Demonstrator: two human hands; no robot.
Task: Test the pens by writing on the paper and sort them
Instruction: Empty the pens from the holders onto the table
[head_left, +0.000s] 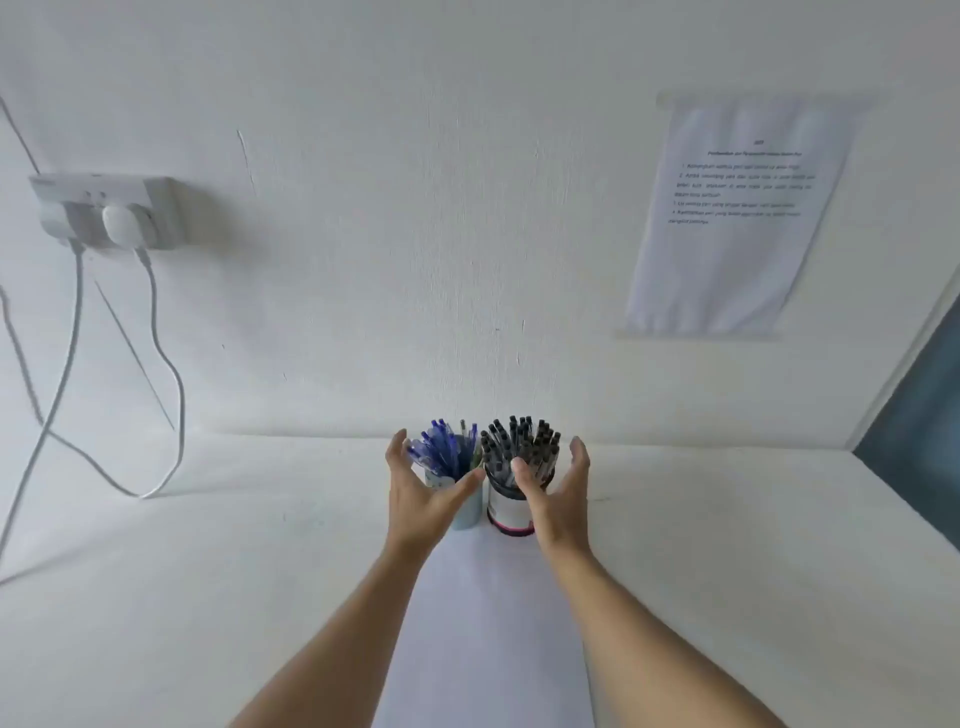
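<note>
Two pen holders stand side by side at the back of the white table. The left one is a pale blue cup (466, 512) filled with several blue pens (440, 451). The right one is a white cup with a pink base (506, 512), packed with several black pens (522, 441). My left hand (422, 493) reaches around the blue cup with spread fingers, thumb on its right side. My right hand (558, 493) cups the black-pen holder the same way. Neither hand visibly grips its cup. A white sheet of paper (485, 623) lies on the table between my forearms.
A wall socket (106, 210) with a plugged-in charger sits at the left, and its white cables (166, 374) hang down onto the table (208, 571). A printed sheet (737, 213) is taped to the wall at the right. The table's right edge (904, 499) borders a dark floor.
</note>
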